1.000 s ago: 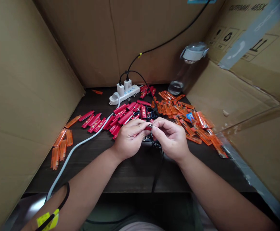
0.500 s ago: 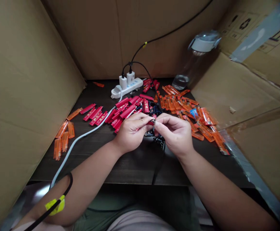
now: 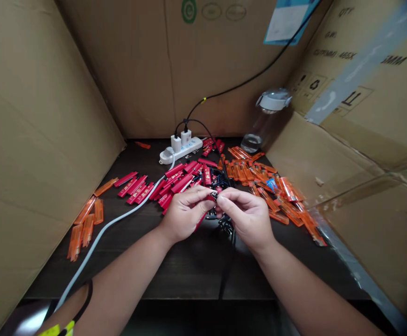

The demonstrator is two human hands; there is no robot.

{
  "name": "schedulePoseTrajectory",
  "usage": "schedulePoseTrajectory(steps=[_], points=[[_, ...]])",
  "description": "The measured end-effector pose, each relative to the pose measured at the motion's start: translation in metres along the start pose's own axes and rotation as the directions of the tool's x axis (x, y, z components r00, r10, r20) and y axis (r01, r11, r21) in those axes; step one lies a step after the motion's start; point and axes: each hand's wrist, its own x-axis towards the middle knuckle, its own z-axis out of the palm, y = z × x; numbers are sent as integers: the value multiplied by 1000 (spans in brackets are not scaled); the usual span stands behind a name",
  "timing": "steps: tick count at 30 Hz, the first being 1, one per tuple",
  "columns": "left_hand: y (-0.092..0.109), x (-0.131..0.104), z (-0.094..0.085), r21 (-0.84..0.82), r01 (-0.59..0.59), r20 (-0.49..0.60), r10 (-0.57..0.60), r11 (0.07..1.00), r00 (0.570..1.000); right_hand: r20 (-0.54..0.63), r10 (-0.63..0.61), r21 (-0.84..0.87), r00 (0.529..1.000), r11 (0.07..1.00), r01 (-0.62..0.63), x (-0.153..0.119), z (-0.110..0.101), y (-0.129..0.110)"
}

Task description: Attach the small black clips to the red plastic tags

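Tall brown cardboard walls (image 3: 31,140) box in the dark wood-look tabletop (image 3: 185,275). Over on the right, there's the loose spread of translucent orange plastic lighters (image 3: 243,170); in the middle, a heap of slim red plastic casings (image 3: 182,183), with a few more orange pieces by the left wall. A tall transparent bottle with a pale lid (image 3: 274,100) leans at the back, near the right-hand wall.

And here's the action, in front of the heap: left hand (image 3: 184,214) and right hand (image 3: 254,219), fingertips almost meeting. Behind them sits the white plastic power strip (image 3: 191,145).

The left hand has the slim red plastic piece (image 3: 199,223) pinched, mostly hidden in its grip. Its long axis seems to slant from between the fingertips down and left, under the left palm, so the left is the nearer hand. The small dark metallic end (image 3: 214,194) pokes up right in the gap, and the right thumb and forefinger close narrowly beside it; whether they grip anything, I can't tell.
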Motion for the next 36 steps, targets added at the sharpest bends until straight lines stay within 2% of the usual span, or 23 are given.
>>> schedulePoseTrajectory(steps=[5, 10, 19, 29, 36], points=[[0, 0, 0, -112, 160, 92, -150, 981, 984, 6, 116, 168, 993, 979, -116, 2, -2, 3], [0, -1, 0, -174, 213, 134, -191, 962, 972, -5, 123, 144, 992, 982, -121, 1, -2, 4], [7, 3, -1, -108, 161, 192, -138, 981, 972, -1, 109, 79, 994, 991, -109, 2, -5, 3], [2, 1, -1, -79, 143, 155, -130, 987, 979, 47, 90, 37, 995, 995, -92, 2, -11, 1], [0, 0, 3, -18, 61, 76, -59, 998, 995, 46, 96, 61, 994, 993, -99, 5, -12, 7]])
